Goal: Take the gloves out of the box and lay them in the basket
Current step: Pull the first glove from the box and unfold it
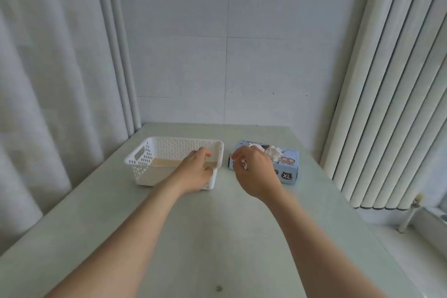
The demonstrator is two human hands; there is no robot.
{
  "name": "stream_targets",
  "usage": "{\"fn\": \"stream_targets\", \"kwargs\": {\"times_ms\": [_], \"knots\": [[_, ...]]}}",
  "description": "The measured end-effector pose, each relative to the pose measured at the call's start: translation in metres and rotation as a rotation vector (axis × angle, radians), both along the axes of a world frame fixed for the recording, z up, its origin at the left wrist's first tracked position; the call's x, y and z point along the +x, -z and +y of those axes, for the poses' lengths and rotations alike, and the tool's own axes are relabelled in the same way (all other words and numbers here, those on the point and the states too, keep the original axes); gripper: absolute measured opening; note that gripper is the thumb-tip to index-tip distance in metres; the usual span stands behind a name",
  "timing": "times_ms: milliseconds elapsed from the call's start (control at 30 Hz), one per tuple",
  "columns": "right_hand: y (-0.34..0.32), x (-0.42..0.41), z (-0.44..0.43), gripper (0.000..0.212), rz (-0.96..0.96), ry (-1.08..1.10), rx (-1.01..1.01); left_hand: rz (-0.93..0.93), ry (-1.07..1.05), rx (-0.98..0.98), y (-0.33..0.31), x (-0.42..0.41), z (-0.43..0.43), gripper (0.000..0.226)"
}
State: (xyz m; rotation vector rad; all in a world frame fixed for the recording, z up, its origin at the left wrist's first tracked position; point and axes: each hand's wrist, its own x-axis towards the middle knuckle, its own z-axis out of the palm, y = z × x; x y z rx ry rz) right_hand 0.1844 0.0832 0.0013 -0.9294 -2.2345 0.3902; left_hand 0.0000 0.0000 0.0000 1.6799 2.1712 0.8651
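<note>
A white perforated basket [145,159] stands on the table, with only its pale floor showing inside. My left hand [197,173] grips the basket's near right corner, fingers curled over the rim. Right of it lies a light blue glove box [289,169] marked XL, and white gloves [274,152] bulge out of its top opening. My right hand [255,172] hovers over the box's left end with its fingers curled. It pinches a small bit of white glove [244,164]. The hand hides most of that glove.
The pale grey-green table [217,237] reaches a tiled wall behind. A curtain [36,80] hangs on the left. Vertical blinds [387,104] and a window sill are on the right.
</note>
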Motion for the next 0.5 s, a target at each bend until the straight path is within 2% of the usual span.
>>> {"fn": "stream_targets", "kwargs": {"times_ms": [233,367,500], "knots": [[0.023,-0.013,0.030,0.023,-0.080,0.082,0.035,0.044,-0.083,0.051,0.016,-0.004,0.031,0.035],[0.037,-0.017,0.054,0.026,-0.145,0.144,0.047,0.121,-0.165,0.100,0.021,-0.005,0.048,0.053],[0.050,-0.017,0.076,0.033,-0.157,0.217,0.138,0.181,-0.269,0.152,0.025,-0.004,0.060,0.054]]}}
